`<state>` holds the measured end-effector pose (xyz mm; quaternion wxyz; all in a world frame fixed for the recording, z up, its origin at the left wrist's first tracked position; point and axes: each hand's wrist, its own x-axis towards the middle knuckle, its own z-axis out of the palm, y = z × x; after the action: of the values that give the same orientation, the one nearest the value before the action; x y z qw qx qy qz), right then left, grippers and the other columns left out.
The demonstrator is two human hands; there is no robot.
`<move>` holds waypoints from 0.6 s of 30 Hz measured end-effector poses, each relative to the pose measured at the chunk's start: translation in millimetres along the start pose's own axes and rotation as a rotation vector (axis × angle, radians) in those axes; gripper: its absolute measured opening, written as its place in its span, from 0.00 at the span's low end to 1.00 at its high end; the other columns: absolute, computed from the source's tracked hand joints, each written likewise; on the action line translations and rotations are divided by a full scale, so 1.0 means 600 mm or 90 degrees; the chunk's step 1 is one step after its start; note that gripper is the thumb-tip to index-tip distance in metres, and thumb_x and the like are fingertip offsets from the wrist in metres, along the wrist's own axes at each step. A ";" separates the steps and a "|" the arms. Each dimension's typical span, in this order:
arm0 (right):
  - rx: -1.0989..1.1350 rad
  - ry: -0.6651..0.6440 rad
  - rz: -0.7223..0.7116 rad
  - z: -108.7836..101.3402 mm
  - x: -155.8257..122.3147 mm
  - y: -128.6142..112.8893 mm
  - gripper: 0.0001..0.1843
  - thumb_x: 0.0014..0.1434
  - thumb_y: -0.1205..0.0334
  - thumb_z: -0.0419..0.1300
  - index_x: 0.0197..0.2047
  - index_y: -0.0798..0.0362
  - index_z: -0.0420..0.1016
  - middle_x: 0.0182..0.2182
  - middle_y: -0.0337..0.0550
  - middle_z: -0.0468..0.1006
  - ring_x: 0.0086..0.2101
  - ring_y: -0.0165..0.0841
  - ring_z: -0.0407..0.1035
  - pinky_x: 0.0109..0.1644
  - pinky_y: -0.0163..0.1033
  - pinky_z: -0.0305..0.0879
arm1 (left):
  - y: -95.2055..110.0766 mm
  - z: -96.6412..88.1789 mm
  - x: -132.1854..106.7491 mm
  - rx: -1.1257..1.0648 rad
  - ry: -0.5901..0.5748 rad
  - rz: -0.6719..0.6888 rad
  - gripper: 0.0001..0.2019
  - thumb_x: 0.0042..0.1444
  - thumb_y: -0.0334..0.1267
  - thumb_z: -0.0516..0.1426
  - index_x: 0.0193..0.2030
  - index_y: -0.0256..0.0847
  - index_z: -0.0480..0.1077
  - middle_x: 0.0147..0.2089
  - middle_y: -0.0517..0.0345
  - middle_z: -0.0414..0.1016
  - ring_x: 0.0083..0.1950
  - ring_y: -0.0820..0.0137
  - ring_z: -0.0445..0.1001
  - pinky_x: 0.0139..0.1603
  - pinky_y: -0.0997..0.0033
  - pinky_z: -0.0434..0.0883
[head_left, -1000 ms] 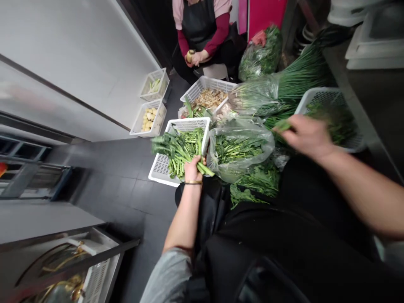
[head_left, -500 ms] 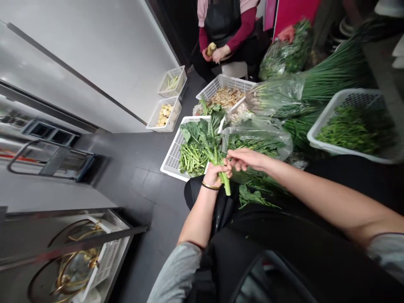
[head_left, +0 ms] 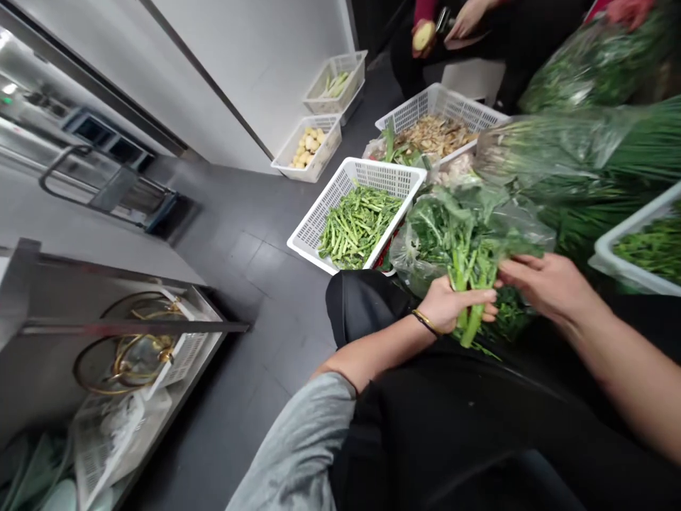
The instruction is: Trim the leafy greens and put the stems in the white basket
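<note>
My left hand (head_left: 450,304) is closed around a leafy green stalk (head_left: 468,266), its thick pale cut end sticking out below the fist. Beside it, my right hand (head_left: 550,284) has its fingers pinched together at the edge of the leaves, on a leaf that is partly blurred. Left of both hands, a white slotted basket (head_left: 313,213) holds many short green stem pieces (head_left: 359,223). Behind the stalk lies an open clear plastic bag (head_left: 409,252) with more leafy greens, partly hidden by the hands.
Peelings (head_left: 436,135) fill another white basket at the back. Near the wall stand a crate of peeled potatoes (head_left: 307,147) and a crate of pale green pieces (head_left: 335,84). Bagged scallions (head_left: 564,145) lie right. A co-worker's hand (head_left: 423,39) holds a potato. A metal shelf (head_left: 213,326) stands left.
The view has swung right and down. My left hand still grips a stalk, now lower over the bagged greens and away from the basket. My right fingers have closed on a leaf.
</note>
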<state>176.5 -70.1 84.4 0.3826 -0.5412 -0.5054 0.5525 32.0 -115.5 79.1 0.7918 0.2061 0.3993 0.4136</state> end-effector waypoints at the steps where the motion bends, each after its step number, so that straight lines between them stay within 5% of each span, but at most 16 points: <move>1: 0.009 -0.018 0.019 -0.006 -0.009 0.013 0.17 0.40 0.48 0.67 0.24 0.53 0.72 0.20 0.41 0.72 0.22 0.32 0.64 0.27 0.38 0.61 | -0.005 -0.001 0.002 0.009 -0.002 0.001 0.28 0.24 0.46 0.71 0.31 0.32 0.70 0.25 0.58 0.72 0.23 0.74 0.71 0.27 0.70 0.71; 4: -0.090 -0.037 -0.007 -0.015 -0.022 0.028 0.17 0.38 0.48 0.69 0.24 0.53 0.72 0.20 0.39 0.71 0.22 0.30 0.63 0.26 0.37 0.59 | -0.006 -0.008 0.004 0.041 -0.019 -0.002 0.31 0.23 0.46 0.71 0.35 0.34 0.69 0.26 0.60 0.72 0.23 0.74 0.71 0.29 0.69 0.71; 7: -0.130 0.066 -0.043 -0.019 -0.016 0.013 0.19 0.37 0.47 0.70 0.24 0.52 0.72 0.19 0.38 0.70 0.21 0.29 0.62 0.25 0.37 0.58 | -0.002 -0.007 -0.002 0.038 -0.055 -0.019 0.31 0.28 0.47 0.71 0.38 0.35 0.68 0.28 0.58 0.73 0.27 0.71 0.74 0.33 0.66 0.72; 12: -0.091 0.100 0.005 0.007 -0.020 -0.011 0.17 0.42 0.48 0.68 0.21 0.52 0.70 0.17 0.41 0.70 0.18 0.31 0.62 0.24 0.39 0.61 | -0.006 -0.009 0.008 -0.002 0.048 0.045 0.27 0.32 0.46 0.70 0.36 0.36 0.65 0.29 0.57 0.73 0.26 0.72 0.73 0.32 0.68 0.72; 15: -0.185 0.104 -0.108 0.027 -0.045 -0.006 0.13 0.43 0.49 0.66 0.21 0.48 0.71 0.22 0.43 0.74 0.22 0.36 0.67 0.28 0.43 0.65 | 0.000 -0.024 0.030 -0.076 0.111 0.070 0.26 0.32 0.44 0.69 0.34 0.38 0.62 0.26 0.58 0.73 0.24 0.71 0.73 0.29 0.68 0.71; 18: -0.222 0.060 -0.131 0.015 -0.058 0.011 0.10 0.44 0.48 0.65 0.24 0.44 0.74 0.26 0.44 0.76 0.26 0.40 0.70 0.32 0.47 0.67 | 0.012 -0.031 0.040 -0.132 0.074 0.064 0.23 0.32 0.43 0.69 0.30 0.38 0.62 0.26 0.55 0.74 0.24 0.67 0.74 0.26 0.66 0.72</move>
<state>172.9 -106.4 84.5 0.3608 -0.5700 -0.6278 0.3884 21.4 -91.6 61.7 0.7625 0.1184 0.3890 0.5032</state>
